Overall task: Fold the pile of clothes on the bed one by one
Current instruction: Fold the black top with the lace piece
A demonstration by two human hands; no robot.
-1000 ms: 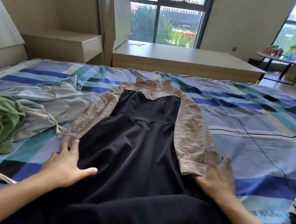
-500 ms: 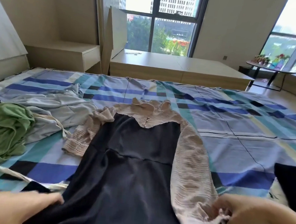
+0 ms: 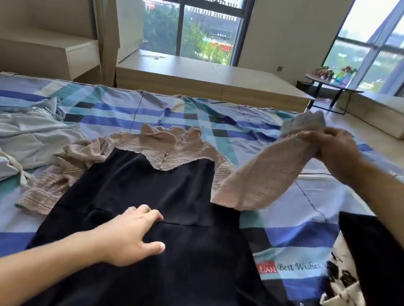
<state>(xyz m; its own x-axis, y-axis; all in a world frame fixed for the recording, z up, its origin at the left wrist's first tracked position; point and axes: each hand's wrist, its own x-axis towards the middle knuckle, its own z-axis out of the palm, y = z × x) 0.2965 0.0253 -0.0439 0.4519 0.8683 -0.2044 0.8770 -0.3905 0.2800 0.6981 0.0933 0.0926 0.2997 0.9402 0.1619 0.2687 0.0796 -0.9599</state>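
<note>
Two hands are working: at six o'clock my left hand (image 3: 135, 235) is pressing flat on the black dress (image 3: 158, 273) lying on the bed (image 3: 295, 227); toward two o'clock my right hand (image 3: 331, 149) is pinching its raised sleeve (image 3: 263, 179) by the cuff. I'm judging it soft, floppy, best taken at cuffs

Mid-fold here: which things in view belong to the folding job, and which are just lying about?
Job: black dress, left grip pressing its skirt; its beige sleeve, raised off the bed, held by right grip; pale blue clothes at left; black and patterned clothing at right.
Lying about: round side table; wooden platform; bedside cabinet.
</note>
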